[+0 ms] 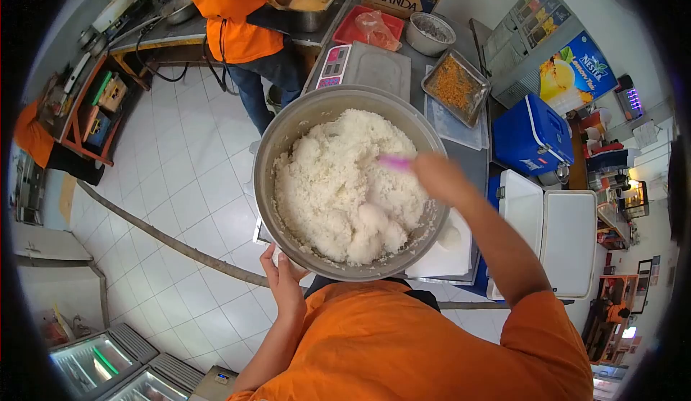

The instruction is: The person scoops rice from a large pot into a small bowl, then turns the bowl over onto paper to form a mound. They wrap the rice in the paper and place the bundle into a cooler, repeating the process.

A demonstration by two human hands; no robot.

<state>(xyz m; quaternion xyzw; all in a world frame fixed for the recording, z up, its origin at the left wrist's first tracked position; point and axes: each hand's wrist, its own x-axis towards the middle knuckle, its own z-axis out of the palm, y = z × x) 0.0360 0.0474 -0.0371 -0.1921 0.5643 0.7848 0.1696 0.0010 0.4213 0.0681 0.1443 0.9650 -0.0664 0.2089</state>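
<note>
A large grey metal pot (268, 207) full of cooked white rice (324, 178) stands in front of me. My right hand (439, 176) is closed around the purple handle of a rice paddle (394, 162). Its far end is lost in the rice, right of the middle, and the hand is slightly blurred. At the pot's lower left edge, my left hand (282, 270) is curled against the outside, with something whitish by its fingers. The rice is heaped and clumped, with a hollow near the paddle.
Beyond the pot are a scale (333, 66), a red tray (348, 25), a metal bowl (430, 35) and a tray of orange crumbs (455, 83). A blue cooler (529, 138) stands right, near an open white-lidded box (568, 235). Another person (230, 12) works at the back counter.
</note>
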